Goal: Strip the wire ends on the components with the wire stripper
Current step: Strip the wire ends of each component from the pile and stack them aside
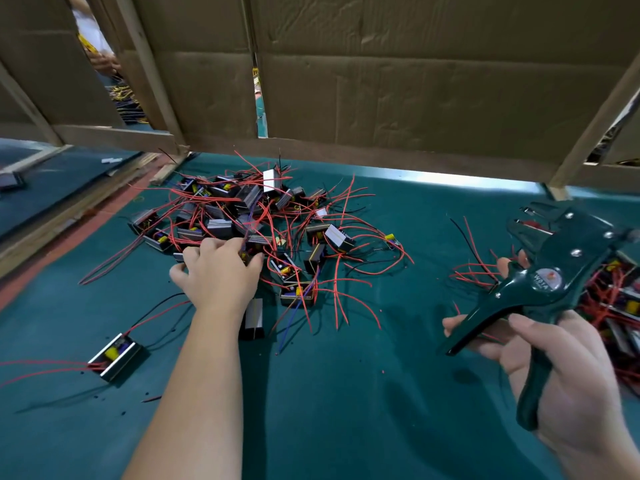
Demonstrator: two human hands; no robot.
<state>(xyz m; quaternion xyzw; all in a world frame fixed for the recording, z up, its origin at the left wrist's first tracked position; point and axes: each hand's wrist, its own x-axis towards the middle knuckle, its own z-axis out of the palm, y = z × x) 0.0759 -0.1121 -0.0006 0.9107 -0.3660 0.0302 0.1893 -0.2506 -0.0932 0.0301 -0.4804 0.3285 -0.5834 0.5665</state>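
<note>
Wire stripper (554,271) held at the right; pile of components (270,223) reached into, far centre.
The left hand (218,275) is laid on the pile's near edge, fingers (235,245) curled down into it; whether anything is gripped cannot be told. The stripper's spread handles are clasped by the right hand (561,368). A lone component (114,355) lies apart, near left on the green mat (346,393).
</note>
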